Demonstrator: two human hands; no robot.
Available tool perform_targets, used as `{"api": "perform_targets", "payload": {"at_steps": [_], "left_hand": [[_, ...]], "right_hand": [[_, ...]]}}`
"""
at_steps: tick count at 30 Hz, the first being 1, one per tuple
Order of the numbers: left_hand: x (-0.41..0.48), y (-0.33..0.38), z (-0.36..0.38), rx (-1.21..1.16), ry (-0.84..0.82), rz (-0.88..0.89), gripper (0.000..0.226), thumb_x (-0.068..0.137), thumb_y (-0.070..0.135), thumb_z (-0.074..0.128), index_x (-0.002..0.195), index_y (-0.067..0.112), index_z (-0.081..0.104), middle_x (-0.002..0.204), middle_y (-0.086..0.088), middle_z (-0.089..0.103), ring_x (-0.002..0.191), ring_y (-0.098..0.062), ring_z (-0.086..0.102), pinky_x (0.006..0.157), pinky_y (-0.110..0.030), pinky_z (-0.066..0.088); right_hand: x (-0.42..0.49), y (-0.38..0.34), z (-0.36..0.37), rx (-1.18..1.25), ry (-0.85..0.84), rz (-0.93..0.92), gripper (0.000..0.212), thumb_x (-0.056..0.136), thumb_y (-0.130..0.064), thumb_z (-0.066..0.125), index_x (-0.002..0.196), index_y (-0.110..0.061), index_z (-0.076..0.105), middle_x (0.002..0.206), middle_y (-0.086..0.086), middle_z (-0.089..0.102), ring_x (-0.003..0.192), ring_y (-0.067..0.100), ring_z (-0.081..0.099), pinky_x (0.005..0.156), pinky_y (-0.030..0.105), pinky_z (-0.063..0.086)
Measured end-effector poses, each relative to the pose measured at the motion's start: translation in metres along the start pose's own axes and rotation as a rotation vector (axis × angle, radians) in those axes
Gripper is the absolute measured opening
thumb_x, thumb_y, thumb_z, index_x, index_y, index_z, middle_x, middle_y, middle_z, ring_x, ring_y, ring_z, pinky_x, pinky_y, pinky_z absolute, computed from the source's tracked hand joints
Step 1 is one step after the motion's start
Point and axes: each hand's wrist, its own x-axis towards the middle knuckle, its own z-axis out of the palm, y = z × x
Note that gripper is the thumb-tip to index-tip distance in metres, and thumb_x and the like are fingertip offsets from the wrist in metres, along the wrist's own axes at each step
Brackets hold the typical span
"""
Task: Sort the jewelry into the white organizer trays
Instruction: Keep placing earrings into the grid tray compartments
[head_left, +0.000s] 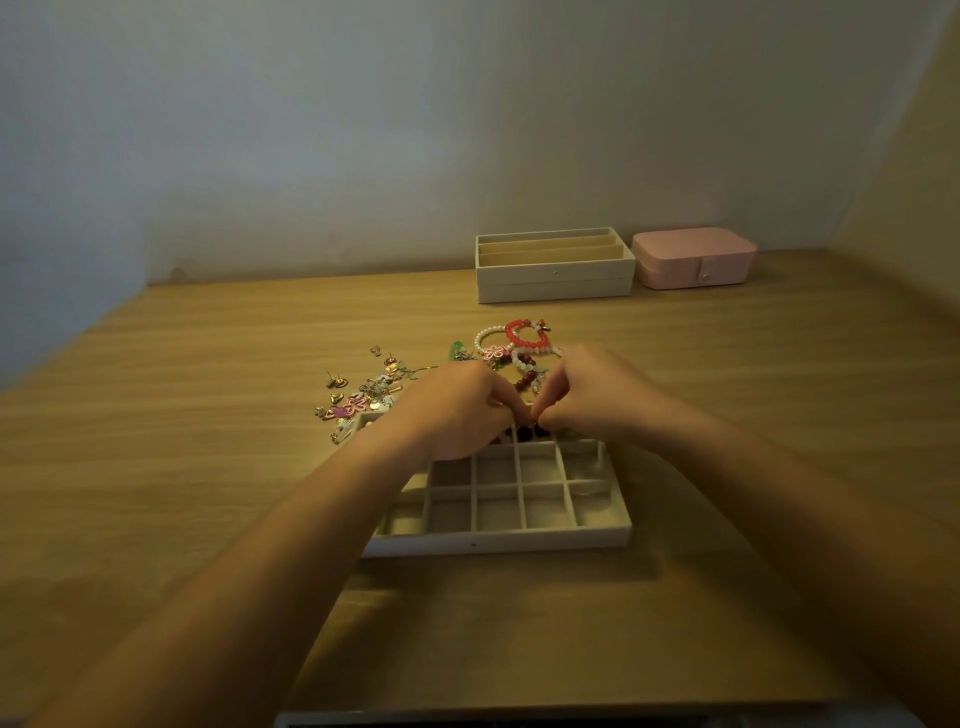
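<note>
A white organizer tray (498, 540) with several small square compartments lies on the wooden desk in front of me. My left hand (457, 410) and my right hand (592, 395) meet over its far row, fingers curled, both pinching a dark red beaded bracelet (530, 430) that hangs into a far compartment. Behind the hands lies a pile of bead bracelets, among them a red one (527, 335) and a pearl one (485, 338). To the left a scatter of earrings and small charms (363, 395) covers the desk.
A second white tray (553, 280) with long slots is stacked on another at the back against the wall. A closed pink jewelry box (693, 257) stands right of it. A white edge (467, 719) shows at the desk's near rim.
</note>
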Motion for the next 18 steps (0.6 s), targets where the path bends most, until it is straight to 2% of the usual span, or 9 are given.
{"api": "perform_targets", "payload": {"at_steps": [3,6,12,18], "left_hand": [[0.001,0.0,0.0,-0.022,0.005,-0.009,0.02,0.091,0.032,0.06,0.098,0.04,0.077,0.094,0.013,0.07,0.086,-0.01,0.062,0.079,-0.038,0.058],[0.004,0.002,0.003,-0.012,0.028,-0.028,0.012,0.088,0.038,0.067,0.095,0.038,0.077,0.088,0.014,0.066,0.086,-0.01,0.062,0.078,-0.037,0.058],[0.011,0.008,0.008,-0.02,0.058,-0.084,0.008,0.081,0.029,0.075,0.082,0.036,0.078,0.079,0.012,0.071,0.077,-0.012,0.065,0.074,-0.039,0.06],[0.013,0.009,0.013,0.023,0.085,-0.076,0.012,0.081,0.027,0.074,0.086,0.036,0.079,0.078,0.011,0.072,0.075,-0.015,0.065,0.073,-0.038,0.06]], "right_hand": [[-0.004,-0.001,0.004,-0.025,0.047,0.014,0.015,0.089,-0.012,0.071,0.093,-0.022,0.082,0.087,-0.006,0.073,0.083,0.006,0.065,0.081,0.031,0.06],[-0.007,-0.003,0.007,-0.043,0.069,0.049,0.018,0.088,-0.012,0.07,0.089,-0.025,0.083,0.083,-0.007,0.073,0.081,0.009,0.066,0.079,0.036,0.062],[-0.009,-0.005,0.011,-0.067,0.116,0.092,0.018,0.084,-0.014,0.07,0.085,-0.026,0.083,0.08,-0.006,0.072,0.082,0.014,0.067,0.078,0.04,0.062],[-0.01,-0.004,0.012,-0.061,0.126,0.084,0.016,0.087,-0.016,0.069,0.087,-0.024,0.083,0.079,-0.006,0.071,0.079,0.013,0.066,0.074,0.037,0.062]]}}
